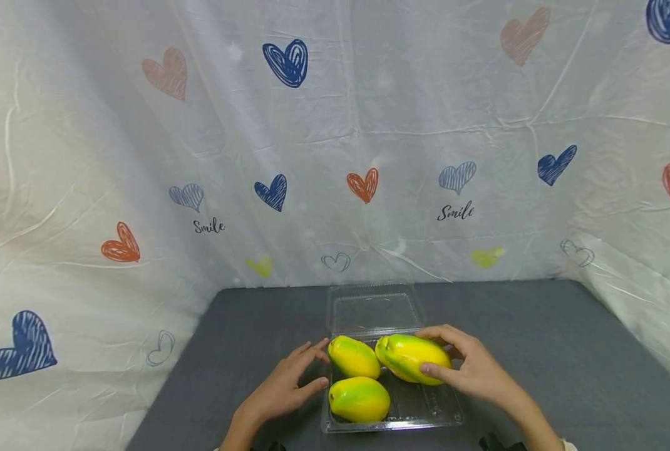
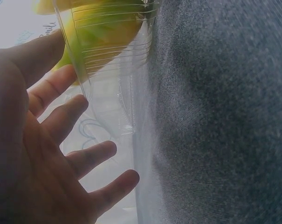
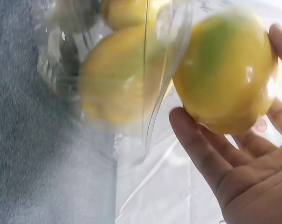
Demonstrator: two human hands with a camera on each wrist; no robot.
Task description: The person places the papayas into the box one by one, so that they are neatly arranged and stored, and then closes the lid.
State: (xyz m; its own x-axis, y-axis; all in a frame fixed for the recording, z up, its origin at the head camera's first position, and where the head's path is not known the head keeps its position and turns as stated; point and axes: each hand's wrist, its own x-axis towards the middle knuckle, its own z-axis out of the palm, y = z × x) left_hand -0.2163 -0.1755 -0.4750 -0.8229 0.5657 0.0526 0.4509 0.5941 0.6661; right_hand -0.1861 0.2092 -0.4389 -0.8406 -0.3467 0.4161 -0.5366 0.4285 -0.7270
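Note:
My right hand [image 1: 470, 366] grips a yellow-green papaya [image 1: 416, 354] by its right end, thumb on the near side and fingers on the far side. It is above the rim of the clear plastic box [image 1: 419, 410], overlapping another papaya [image 1: 381, 352] that is mostly hidden beneath it in the head view. Two more papayas lie in the left half of the box, one at the back [image 1: 354, 357] and one in front [image 1: 359, 399]. My left hand [image 1: 284, 383] is spread at the box's left side, its fingertips [image 2: 80, 101] right at the rim.
The hinged clear lid [image 1: 376, 312] lies folded back behind the box. A dark grey cloth [image 1: 267, 319] covers the table. Behind it hangs a pale curtain [image 1: 312, 138] printed with hearts, with more of the same fabric at both sides.

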